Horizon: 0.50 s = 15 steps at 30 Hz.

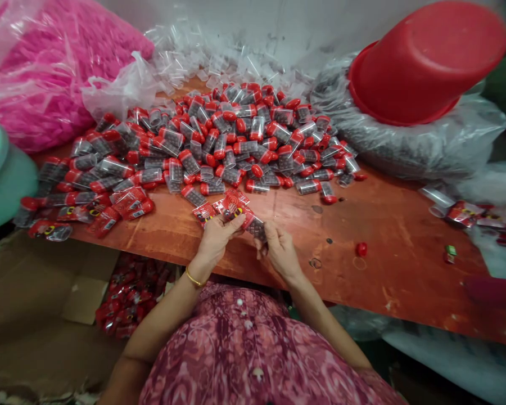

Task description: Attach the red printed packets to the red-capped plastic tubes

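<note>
My left hand and my right hand meet at the near edge of a reddish wooden table. Together they pinch a small clear tube with a red printed wrapper. A few more wrapped tubes lie just beyond my fingers. Behind them spreads a big heap of clear tubes with red caps. Another cluster of wrapped tubes lies at the left edge of the table.
A pink-filled plastic bag sits at back left, with empty clear tubes along the wall. An upturned red basin rests on a grey bag. A cardboard box holding wrapped tubes lies below left. A loose red cap lies right.
</note>
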{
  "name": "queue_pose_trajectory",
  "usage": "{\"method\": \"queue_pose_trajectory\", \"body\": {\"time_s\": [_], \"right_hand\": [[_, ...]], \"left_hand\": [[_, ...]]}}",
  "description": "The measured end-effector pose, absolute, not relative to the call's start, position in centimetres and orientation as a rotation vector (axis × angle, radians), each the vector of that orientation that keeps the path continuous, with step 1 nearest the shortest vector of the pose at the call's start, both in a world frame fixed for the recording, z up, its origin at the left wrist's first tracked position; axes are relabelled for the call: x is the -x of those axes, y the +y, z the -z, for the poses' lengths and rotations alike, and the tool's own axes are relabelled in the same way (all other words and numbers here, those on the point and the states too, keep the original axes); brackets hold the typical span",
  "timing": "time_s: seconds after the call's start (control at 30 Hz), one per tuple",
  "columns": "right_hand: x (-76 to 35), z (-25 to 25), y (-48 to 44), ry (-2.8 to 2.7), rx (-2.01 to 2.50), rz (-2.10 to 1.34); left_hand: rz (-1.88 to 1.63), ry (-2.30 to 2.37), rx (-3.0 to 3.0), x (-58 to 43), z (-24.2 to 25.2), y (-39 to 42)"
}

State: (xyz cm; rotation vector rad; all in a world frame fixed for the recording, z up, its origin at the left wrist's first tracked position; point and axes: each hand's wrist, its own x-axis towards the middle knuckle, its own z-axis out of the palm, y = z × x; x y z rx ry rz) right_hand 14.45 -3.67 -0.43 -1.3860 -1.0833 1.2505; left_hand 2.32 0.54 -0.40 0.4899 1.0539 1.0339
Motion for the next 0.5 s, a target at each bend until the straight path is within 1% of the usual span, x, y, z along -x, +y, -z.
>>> {"method": "queue_pose_trajectory", "body": {"time_s": [0.1, 0.13, 0.23, 0.3, 0.5], "right_hand": [[-13.1, 1.1, -3.7, -1.092, 1.403, -1.032], [-12.7, 1.3, -3.6, -1.071, 1.406, -1.018], [-12.1, 1.8, -3.5, -0.986, 1.376, -1.156], [-12.1, 1.9, -3.5, -1.005, 1.355, -1.169], [-12.3, 2.5, -3.4, -1.264, 1.390, -0.884]], "left_hand": [[-1.116, 1.066, -0.430, -2.9, 0.4, 0.2], [-1.138, 1.060, -0.420, -3.0, 0.3, 0.1], [-1.158, 0.956, -0.421, -3.0, 0.3, -0.2], [-1.167, 0.883, -0.433, -2.8, 0.2, -0.2], [-1.080, 0.860, -0.476, -2.1, 0.7, 0.5]]}}
